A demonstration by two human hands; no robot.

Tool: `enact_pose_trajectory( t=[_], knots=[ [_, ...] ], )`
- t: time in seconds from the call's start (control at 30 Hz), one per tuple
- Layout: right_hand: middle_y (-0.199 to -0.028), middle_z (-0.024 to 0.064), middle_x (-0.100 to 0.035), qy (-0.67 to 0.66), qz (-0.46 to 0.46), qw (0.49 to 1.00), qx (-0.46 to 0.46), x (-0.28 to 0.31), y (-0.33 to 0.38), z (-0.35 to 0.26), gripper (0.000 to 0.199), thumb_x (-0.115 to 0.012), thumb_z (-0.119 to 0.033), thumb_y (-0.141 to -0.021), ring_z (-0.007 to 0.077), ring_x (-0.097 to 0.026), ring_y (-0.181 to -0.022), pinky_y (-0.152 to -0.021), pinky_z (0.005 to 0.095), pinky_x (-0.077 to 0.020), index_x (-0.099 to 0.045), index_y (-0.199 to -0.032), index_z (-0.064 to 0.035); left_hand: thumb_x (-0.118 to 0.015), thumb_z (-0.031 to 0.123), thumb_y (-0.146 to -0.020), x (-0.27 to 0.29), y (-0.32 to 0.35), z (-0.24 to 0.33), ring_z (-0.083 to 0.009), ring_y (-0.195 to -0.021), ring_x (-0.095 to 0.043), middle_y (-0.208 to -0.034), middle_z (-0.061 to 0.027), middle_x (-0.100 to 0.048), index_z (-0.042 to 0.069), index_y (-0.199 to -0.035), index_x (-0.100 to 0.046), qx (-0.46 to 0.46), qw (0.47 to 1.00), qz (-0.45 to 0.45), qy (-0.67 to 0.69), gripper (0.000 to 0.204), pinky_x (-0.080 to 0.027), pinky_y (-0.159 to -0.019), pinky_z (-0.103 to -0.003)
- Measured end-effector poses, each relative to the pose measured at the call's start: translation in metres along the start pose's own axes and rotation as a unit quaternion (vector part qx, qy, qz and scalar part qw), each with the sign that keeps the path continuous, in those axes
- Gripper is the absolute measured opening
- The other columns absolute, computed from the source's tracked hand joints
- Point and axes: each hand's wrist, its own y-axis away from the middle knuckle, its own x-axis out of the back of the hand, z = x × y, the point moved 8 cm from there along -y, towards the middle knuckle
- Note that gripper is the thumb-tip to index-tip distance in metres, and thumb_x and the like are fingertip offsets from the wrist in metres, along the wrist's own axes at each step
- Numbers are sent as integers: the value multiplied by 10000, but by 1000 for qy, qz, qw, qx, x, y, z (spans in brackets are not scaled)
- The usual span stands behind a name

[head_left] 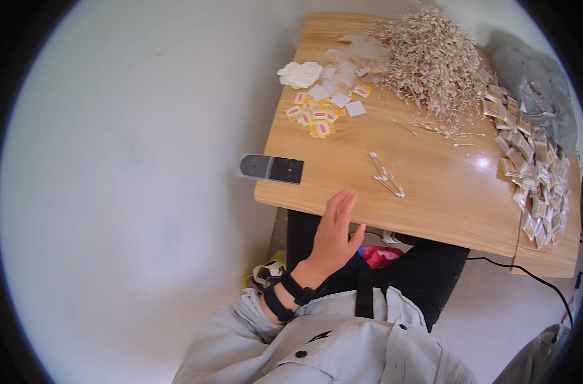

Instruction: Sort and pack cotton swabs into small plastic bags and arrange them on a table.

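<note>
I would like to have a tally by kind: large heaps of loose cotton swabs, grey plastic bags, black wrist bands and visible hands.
Large heap of loose cotton swabs: 1
Grey plastic bag: 1
Black wrist bands: 2
Left hand: 1
Total: 5

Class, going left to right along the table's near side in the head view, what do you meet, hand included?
Black flat item in a clear sleeve → left hand → a few loose cotton swabs → heaped clear packets.
</note>
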Motion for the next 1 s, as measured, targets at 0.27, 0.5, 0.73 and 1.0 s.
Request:
enact_pose_trajectory(
  t=[0.27,0.5,0.73,1.0],
  knots=[
    [-1177,160,-522,-96,11,994,-60,8,6,21,344,-458,-256,-1001,233,-471,-1074,-932,388,-372,-475,-1236,-5,-664,66,-815,-4,9,2,-371,-1197,-502,-1331,-198,-439,25,-1292,-485,-3,1000,2,4,511,-451,-978,-397],
    [-1146,149,-526,-129,37,986,-102,20,16,20,322,-461,-257,-1001,224,-479,-1031,-895,376,-383,-486,-1208,-11,-671,54,-794,-2,10,4,-352,-1156,-527,-1288,-179,-477,30,-1261,-507,1,1000,1,14,495,-462,-949,-384],
    [-1115,138,-530,-99,54,987,-118,33,17,-20,300,-464,-257,-1002,214,-487,-988,-857,364,-394,-497,-1179,-17,-666,60,-797,-2,8,-3,-345,-1110,-557,-1283,-168,-474,33,-1256,-502,0,1000,-12,6,487,-489,-904,-386],
    [-1080,125,-535,-131,65,978,-148,47,20,-25,278,-468,-258,-1002,202,-497,-940,-814,350,-406,-510,-1147,-24,-657,53,-805,-11,11,-8,-327,-1057,-585,-1207,-140,-533,28,-1230,-522,25,998,-32,38,446,-501,-859,-378]
  ],
)
